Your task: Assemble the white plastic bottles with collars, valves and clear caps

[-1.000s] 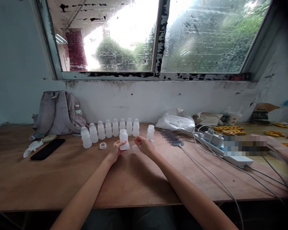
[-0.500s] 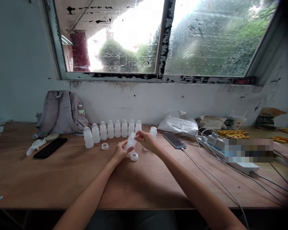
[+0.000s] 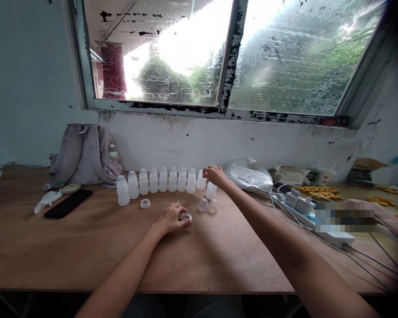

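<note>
Frosted white baby bottles (image 3: 153,182) with clear dome caps stand in a row near the wall. At the row's right end my right hand (image 3: 216,175) has its fingers closed at the top of a frosted baby bottle (image 3: 200,182). Another baby bottle (image 3: 211,191) stands just below that hand, its top partly covered by it. My left hand (image 3: 171,219) rests on the table, fingers curled around a translucent bottle collar (image 3: 186,217). Two clear dome caps, one left (image 3: 203,205) and one right (image 3: 212,206), sit in front of the bottles. A loose collar (image 3: 145,203) lies left of my left hand.
A grey backpack (image 3: 84,154), a black phone (image 3: 68,204) and a round cream case (image 3: 71,189) are at the left. On the right are a silvery plastic bag (image 3: 248,176), a white power strip (image 3: 331,233) with cables, yellow pieces (image 3: 320,193) and another person's hand (image 3: 389,216).
The bottle that both hands held now stands at the row's right end, under my right hand. My left hand has come down onto the collar. The view has shifted slightly.
</note>
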A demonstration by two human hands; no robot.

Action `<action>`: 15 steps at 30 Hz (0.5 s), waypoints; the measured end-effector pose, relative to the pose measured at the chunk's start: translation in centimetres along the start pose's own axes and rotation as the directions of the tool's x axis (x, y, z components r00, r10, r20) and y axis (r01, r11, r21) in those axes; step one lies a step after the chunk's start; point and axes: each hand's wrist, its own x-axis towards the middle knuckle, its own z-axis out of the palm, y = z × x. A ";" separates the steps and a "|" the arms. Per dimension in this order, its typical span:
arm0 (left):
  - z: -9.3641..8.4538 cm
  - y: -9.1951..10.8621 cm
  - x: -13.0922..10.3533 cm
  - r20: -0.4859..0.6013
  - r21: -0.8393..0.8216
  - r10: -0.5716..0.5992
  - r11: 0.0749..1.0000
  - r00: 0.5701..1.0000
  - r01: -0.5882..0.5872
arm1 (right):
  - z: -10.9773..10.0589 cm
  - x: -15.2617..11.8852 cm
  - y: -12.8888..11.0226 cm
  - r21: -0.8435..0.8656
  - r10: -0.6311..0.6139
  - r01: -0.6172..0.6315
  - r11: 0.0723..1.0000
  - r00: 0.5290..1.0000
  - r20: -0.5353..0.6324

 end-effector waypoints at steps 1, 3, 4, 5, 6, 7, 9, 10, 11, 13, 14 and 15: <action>0.1 -0.1 0.0 0.001 0.004 0.003 1.000 1.000 -0.003 | 0.7 0.1 0.0 -0.012 0.005 -0.005 1.000 1.000 0.016; 0.2 -0.2 0.0 0.000 0.015 0.002 1.000 1.000 -0.002 | 1.8 0.3 0.0 -0.036 0.019 -0.017 0.999 0.999 0.049; 0.3 -0.2 0.0 0.001 0.022 -0.002 1.000 1.000 0.002 | 2.3 0.3 0.0 -0.048 0.028 -0.025 0.999 0.998 0.064; 0.3 -0.2 0.1 0.003 0.030 -0.008 1.000 1.000 0.008 | 2.7 0.4 0.1 -0.059 0.037 -0.033 0.998 0.996 0.080; 0.3 -0.2 0.1 0.004 0.037 -0.015 0.999 1.000 0.015 | 3.0 0.4 0.2 -0.070 0.047 -0.041 0.997 0.994 0.093; 0.4 -0.2 0.1 0.005 0.044 -0.021 0.999 1.000 0.021 | 3.3 0.4 0.4 -0.079 0.058 -0.049 0.996 0.993 0.105; 0.4 -0.2 0.2 0.004 0.052 -0.028 0.998 1.000 0.028 | 3.7 0.5 0.7 -0.092 0.077 -0.066 0.994 0.989 0.124; 0.4 -0.1 0.2 0.003 0.056 -0.029 0.998 1.000 0.029 | 3.8 0.5 0.9 -0.096 0.086 -0.074 0.993 0.988 0.130; 0.4 -0.1 0.2 0.004 0.059 -0.030 0.998 1.000 0.029 | 3.9 0.5 1.0 -0.099 0.094 -0.081 0.992 0.986 0.135; 0.3 0.0 0.1 0.005 0.063 -0.032 0.998 0.999 0.031 | 4.0 0.5 1.2 -0.102 0.108 -0.094 0.990 0.985 0.137; 0.3 0.0 0.1 0.005 0.064 -0.034 0.997 0.999 0.033 | 4.0 0.5 1.3 -0.102 0.113 -0.099 0.990 0.984 0.135; 0.3 0.0 0.1 0.005 0.065 -0.036 0.997 0.999 0.035 | 4.0 0.4 1.3 -0.100 0.116 -0.103 0.990 0.985 0.132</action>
